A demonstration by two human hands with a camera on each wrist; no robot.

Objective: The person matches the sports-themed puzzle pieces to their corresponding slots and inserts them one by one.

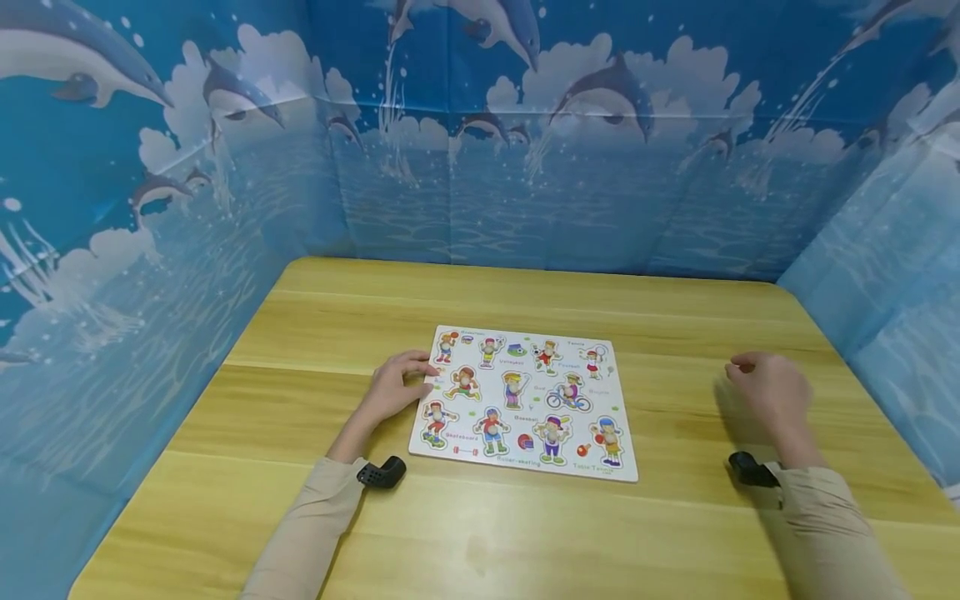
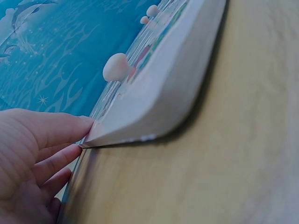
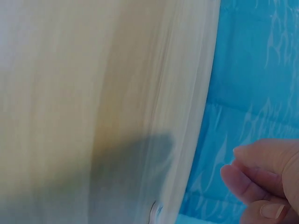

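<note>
A white puzzle board (image 1: 525, 400) printed with cartoon children playing sports lies flat on the wooden counter (image 1: 480, 533), a little toward 12 o'clock from the person's arms. The left hand (image 1: 393, 385) rests on the counter at the board's 9 o'clock edge, its fingers (image 2: 60, 130) nearly straight and touching the rim of the board at the corner; they are not curled round it. In the left wrist view small white knobs (image 2: 116, 66) stand up from the pieces set into the board. The right hand (image 1: 772, 392) sits well apart from the board, out at 3 o'clock, raised slightly above the counter and blurred; its fingers (image 3: 252, 175) are loosely curled and hold nothing. Both arms wear beige sleeves (image 1: 315, 525), each with a small black camera (image 1: 381, 473) at the wrist. A blue backdrop (image 1: 525, 167) printed with dolphins, clouds and sea walls the counter on three sides.
</note>
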